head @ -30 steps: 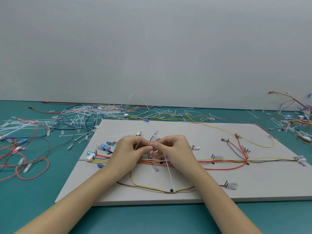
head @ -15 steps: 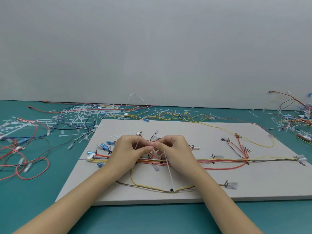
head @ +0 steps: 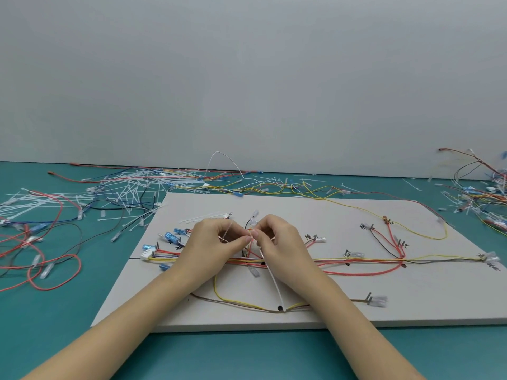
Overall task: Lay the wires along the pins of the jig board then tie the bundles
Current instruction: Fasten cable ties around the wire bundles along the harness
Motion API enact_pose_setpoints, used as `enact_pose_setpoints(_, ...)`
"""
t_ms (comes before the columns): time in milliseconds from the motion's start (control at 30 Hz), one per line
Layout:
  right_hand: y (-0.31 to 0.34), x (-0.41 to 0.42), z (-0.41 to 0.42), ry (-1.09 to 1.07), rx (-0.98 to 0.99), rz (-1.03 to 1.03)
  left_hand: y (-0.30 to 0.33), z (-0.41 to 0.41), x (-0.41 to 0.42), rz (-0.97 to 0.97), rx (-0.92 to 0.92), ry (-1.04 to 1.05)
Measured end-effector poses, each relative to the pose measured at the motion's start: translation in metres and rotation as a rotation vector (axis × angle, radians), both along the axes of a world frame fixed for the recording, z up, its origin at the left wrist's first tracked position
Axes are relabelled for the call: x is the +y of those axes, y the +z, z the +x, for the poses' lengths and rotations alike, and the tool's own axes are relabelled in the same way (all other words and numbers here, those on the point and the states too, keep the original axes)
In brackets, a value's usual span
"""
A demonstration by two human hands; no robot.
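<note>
I read the board [head: 356,303] as occupying the centre and lower right of the frame, with the main bundle of wires [head: 356,261] running left to right across it, just below both hands.

1. Left hand [head: 211,242]: fingers curled, thumb and forefinger pinching a thin pale strand that rises toward the upper left of the hand. I judge this to be one end of the cable tie.
2. Right hand [head: 277,239]: fingers curled, fingertips meeting those of the left hand at centre frame. The cable tie [head: 274,281] emerges beneath this hand.
3. Tie axis: the white strap runs from the pinch point down and slightly right, ending near a black pin [head: 279,307] at the lower loop of yellow and brown wire. Its long axis therefore lies nearly at right angles to the bundle.
4. Bearing: the bundle passes directly beneath the fingertips. Both hands are about equally near it; the right hand lies over the free strap.

I cannot tell whether the strap already passes under the wires, or whether its tail is in the head; the fingers hide that junction. I judge the step in hand to be closing the tie. Spare ties [head: 131,187] lie in the upper left of the frame, well apart.
</note>
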State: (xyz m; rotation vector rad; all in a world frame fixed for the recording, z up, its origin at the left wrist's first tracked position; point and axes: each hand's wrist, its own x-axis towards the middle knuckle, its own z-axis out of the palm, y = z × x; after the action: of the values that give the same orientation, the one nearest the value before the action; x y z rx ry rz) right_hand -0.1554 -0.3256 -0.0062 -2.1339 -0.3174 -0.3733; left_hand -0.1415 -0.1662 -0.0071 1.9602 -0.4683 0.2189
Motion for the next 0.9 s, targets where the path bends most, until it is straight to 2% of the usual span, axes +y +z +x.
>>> enact_pose_setpoints(267, 0.009, -0.007, -0.002, -0.006, 0.033, -0.022, -0.002, 0.003, 0.002, 0.070, -0.007, -0.032)
enact_pose_setpoints(433, 0.027, -0.009, -0.017, -0.031, -0.080, 0.048, -0.003, 0.002, 0.002, 0.055, 0.007, -0.029)
enact_pose_setpoints(500, 0.028, -0.008, -0.023, 0.081, 0.076, -0.052, -0.003, 0.002, 0.002, 0.061, -0.001, -0.025)
enact_pose_setpoints(567, 0.026, -0.006, -0.026, 0.147, 0.198, -0.241, -0.002, 0.002, 0.002, 0.066, 0.000, -0.014)
enact_pose_setpoints(700, 0.022, -0.008, -0.024, 0.078, 0.156, -0.436, -0.003, 0.003, 0.002, 0.076, -0.006, -0.009)
enact_pose_setpoints(900, 0.017, -0.007, -0.026, 0.082, 0.114, -0.506, -0.003, 0.002, 0.001, 0.089, -0.023, -0.008)
